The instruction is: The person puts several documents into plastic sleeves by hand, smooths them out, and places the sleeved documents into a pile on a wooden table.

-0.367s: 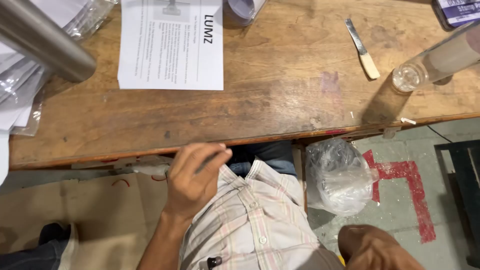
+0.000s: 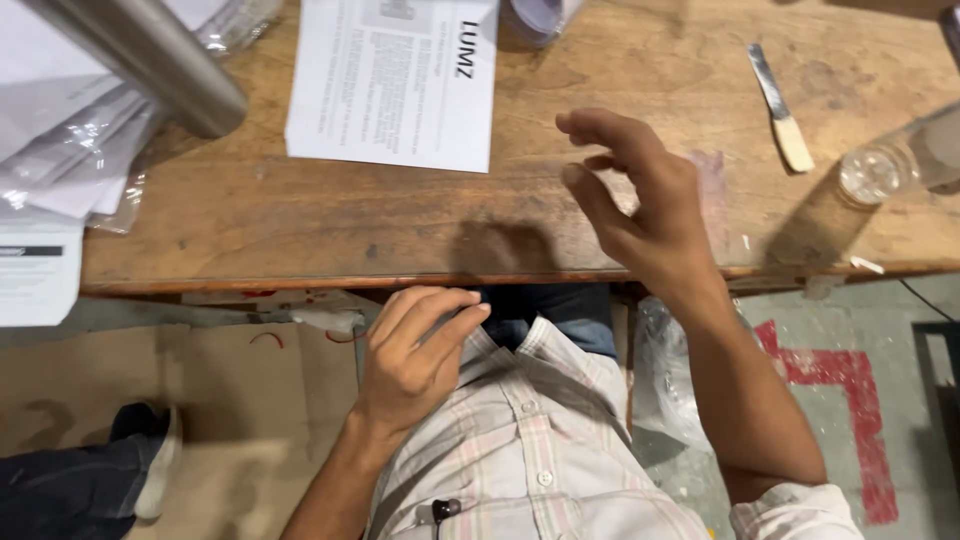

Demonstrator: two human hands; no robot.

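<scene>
Since 0.4 s ago the right hand (image 2: 640, 205) has come up from below the frame edge & now hovers over the wooden bench (image 2: 300, 225), fingers spread wide, empty, near a printed sheet (image 2: 395, 80). Left hand (image 2: 415, 360) rests on the plaid shirt (image 2: 530, 440) at bench edge, loosely curled, holding nothing.

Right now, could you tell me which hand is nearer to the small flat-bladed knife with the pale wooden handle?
Right. The right hand hovers over the wooden table, left of the knife; the left hand rests below the table edge, against the shirt.
</scene>
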